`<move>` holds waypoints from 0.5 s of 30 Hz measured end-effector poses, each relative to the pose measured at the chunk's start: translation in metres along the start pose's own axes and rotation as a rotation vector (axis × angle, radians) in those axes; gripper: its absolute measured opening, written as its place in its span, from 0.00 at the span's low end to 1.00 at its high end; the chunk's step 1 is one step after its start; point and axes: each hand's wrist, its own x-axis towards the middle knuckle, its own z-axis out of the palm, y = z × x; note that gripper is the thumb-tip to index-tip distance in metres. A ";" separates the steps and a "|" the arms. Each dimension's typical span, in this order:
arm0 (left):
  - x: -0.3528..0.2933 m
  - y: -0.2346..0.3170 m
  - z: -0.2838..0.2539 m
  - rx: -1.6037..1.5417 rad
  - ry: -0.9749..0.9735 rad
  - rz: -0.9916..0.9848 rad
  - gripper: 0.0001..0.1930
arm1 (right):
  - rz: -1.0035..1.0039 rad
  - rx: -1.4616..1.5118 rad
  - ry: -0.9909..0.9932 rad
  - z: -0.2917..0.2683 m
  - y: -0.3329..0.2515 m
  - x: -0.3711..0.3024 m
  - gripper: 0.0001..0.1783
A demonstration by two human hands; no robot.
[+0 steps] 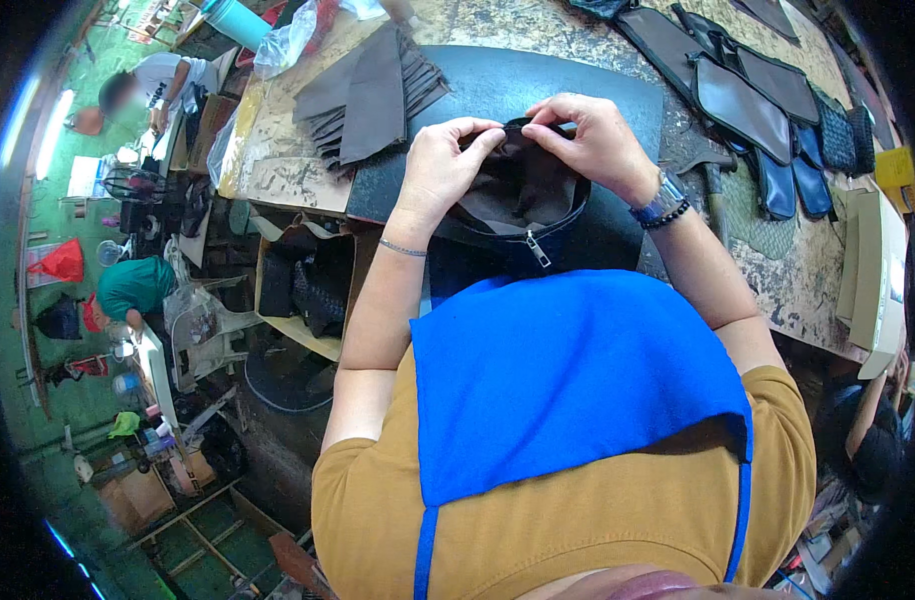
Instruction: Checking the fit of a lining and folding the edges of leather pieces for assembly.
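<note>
My left hand [440, 163] and right hand [590, 140] pinch the dark zippered leather pouch's [523, 215] rim; I keep tension even above its zip pull [538, 250].

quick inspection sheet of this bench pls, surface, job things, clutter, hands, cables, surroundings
surface: worn bench with a black mat under the work
job's things: dark pouch with an open zipper, lining showing
clutter: stack of brown pieces, row of finished pouches, hammer, plastic bag
grippers: left hand and right hand both pinch the pouch's top edge
cables: nothing seen
surroundings: box of dark goods beside the bench, green floor, other people at work on the left
</note>
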 end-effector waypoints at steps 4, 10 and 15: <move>-0.001 -0.005 0.002 0.071 0.010 0.022 0.11 | 0.119 -0.043 -0.022 -0.003 -0.009 -0.003 0.09; 0.000 -0.004 0.003 0.163 0.001 0.088 0.12 | 0.171 -0.062 -0.032 -0.001 -0.004 0.000 0.10; 0.004 -0.004 0.005 0.182 0.018 0.157 0.11 | 0.181 -0.039 -0.023 0.000 -0.002 0.003 0.10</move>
